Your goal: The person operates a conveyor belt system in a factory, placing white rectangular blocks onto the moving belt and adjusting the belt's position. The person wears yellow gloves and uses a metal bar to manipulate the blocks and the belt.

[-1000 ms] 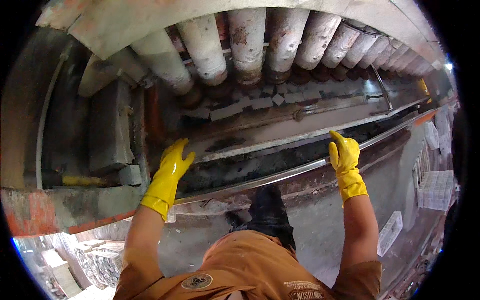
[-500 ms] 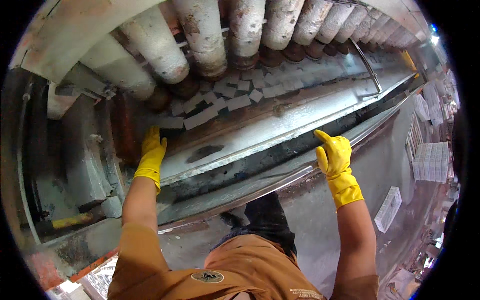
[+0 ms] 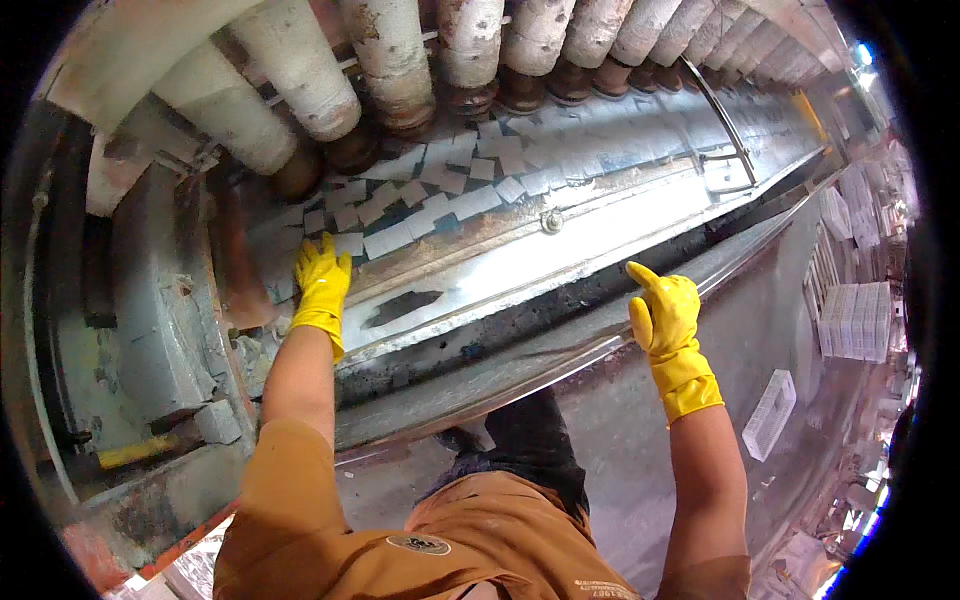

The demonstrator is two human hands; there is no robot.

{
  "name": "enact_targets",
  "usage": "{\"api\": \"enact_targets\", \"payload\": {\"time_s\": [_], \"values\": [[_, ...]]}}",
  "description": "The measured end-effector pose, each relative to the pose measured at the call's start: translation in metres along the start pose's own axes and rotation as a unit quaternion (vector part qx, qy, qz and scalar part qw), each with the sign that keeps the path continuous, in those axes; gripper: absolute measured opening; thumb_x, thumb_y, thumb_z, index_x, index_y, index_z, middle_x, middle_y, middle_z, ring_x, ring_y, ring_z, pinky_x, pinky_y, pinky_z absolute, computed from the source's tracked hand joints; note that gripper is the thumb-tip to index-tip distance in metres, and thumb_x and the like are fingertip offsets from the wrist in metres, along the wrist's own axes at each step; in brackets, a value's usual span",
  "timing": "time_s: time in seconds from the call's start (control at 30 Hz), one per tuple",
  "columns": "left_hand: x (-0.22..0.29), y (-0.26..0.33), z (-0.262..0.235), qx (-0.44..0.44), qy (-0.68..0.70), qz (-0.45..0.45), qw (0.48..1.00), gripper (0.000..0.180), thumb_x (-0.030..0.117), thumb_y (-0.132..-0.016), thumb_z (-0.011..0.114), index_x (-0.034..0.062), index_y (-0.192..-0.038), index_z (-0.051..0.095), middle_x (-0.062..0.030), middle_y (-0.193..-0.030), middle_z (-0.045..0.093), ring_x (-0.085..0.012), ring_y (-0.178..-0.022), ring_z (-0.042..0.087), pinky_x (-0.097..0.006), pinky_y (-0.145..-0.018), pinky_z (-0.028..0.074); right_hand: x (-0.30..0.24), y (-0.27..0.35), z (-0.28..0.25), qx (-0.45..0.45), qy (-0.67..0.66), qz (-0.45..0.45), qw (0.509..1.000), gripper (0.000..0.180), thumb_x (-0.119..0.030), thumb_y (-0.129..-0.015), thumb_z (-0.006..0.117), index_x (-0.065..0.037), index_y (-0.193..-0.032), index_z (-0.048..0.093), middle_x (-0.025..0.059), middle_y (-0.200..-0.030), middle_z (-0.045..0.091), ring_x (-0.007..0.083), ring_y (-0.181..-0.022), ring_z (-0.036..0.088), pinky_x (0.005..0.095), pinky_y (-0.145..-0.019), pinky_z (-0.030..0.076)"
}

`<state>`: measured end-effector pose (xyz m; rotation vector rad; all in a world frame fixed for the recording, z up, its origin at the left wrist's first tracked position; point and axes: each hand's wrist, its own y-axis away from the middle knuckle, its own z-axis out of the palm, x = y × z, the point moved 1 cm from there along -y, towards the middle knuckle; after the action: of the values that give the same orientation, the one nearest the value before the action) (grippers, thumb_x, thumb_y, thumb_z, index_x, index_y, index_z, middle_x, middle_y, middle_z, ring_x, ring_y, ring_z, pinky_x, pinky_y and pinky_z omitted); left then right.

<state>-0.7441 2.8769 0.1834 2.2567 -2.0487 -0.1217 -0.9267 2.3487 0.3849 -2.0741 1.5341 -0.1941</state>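
Both of my hands wear yellow rubber gloves. My left hand (image 3: 322, 283) reaches over the near left part of a long bed of flat, pale square tiles (image 3: 475, 203). Its fingers are spread, and the fingertips meet the edge of a tile (image 3: 347, 244); whether they press on it I cannot tell. Away from the tiles, my right hand (image 3: 668, 308) hovers near the metal front rail (image 3: 600, 350). Its forefinger and thumb are stretched apart, the other fingers are curled, and nothing shows in it.
A row of thick, crusted cylinders (image 3: 390, 60) hangs close above the tiles. In front runs a wet metal ledge (image 3: 500, 268) with a dark gap before the rail. A bent metal rod (image 3: 722, 125) crosses the bed. White plastic crates (image 3: 855, 320) stand at right.
My left hand has shifted right and slightly up, its fingers now spread by the tiles. The bed looks brighter and shows more tiles. My right hand has hardly moved.
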Motion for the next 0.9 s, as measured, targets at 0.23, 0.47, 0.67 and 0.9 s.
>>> {"api": "enact_targets", "payload": {"time_s": [0.23, 0.47, 0.67, 0.9], "values": [[0.022, 0.041, -0.028, -0.103, -0.006, -0.019, 0.995, 0.093, 0.068, -0.09, 0.058, 0.0215, -0.164, 0.025, -0.0336, -0.163, 0.024, -0.0523, -0.149, 0.028, -0.058, -0.121, 0.024, 0.002, 0.002, 0.002, 0.012, 0.001, -0.009, 1.0, 0.04, -0.032, -0.088, 0.068, -0.008, -0.119, 0.071, 0.0037, -0.064, 0.055, 0.0287, -0.061, 0.055, 0.0421, -0.066, 0.044], [0.015, 0.06, -0.041, -0.132, 0.019, 0.017, 0.991, 0.101, 0.065, -0.086, 0.067, 0.0226, -0.165, 0.022, -0.0306, -0.167, 0.016, -0.0507, -0.152, 0.022, -0.055, -0.124, 0.021, 0.002, 0.006, 0.002, 0.009, 0.007, 0.002, 1.0, 0.039, -0.033, -0.088, 0.068, -0.01, -0.12, 0.072, 0.0068, -0.069, 0.058, 0.0314, -0.066, 0.057, 0.0437, -0.07, 0.044], [0.013, 0.07, -0.043, -0.177, 0.005, 0.032, 0.984, 0.106, 0.063, -0.082, 0.073, 0.024, -0.165, 0.019, -0.0311, -0.166, 0.017, -0.051, -0.151, 0.025, -0.053, -0.123, 0.025, 0.003, 0.006, 0.004, 0.02, 0.01, -0.008, 1.0, 0.038, -0.031, -0.087, 0.069, -0.009, -0.118, 0.072, 0.0071, -0.068, 0.059, 0.0316, -0.065, 0.058, 0.0434, -0.068, 0.044], [-0.003, 0.098, -0.092, -0.177, 0.124, 0.098, 0.972, 0.086, 0.054, -0.086, 0.071, 0.0127, -0.156, 0.042, -0.0251, -0.158, 0.041, -0.0427, -0.143, 0.044, -0.047, -0.118, 0.035, 0.007, 0.009, 0.006, 0.032, 0.007, -0.017, 0.999, 0.036, -0.032, -0.088, 0.068, -0.01, -0.117, 0.072, 0.0066, -0.066, 0.059, 0.0315, -0.064, 0.058, 0.0436, -0.066, 0.044]]}}
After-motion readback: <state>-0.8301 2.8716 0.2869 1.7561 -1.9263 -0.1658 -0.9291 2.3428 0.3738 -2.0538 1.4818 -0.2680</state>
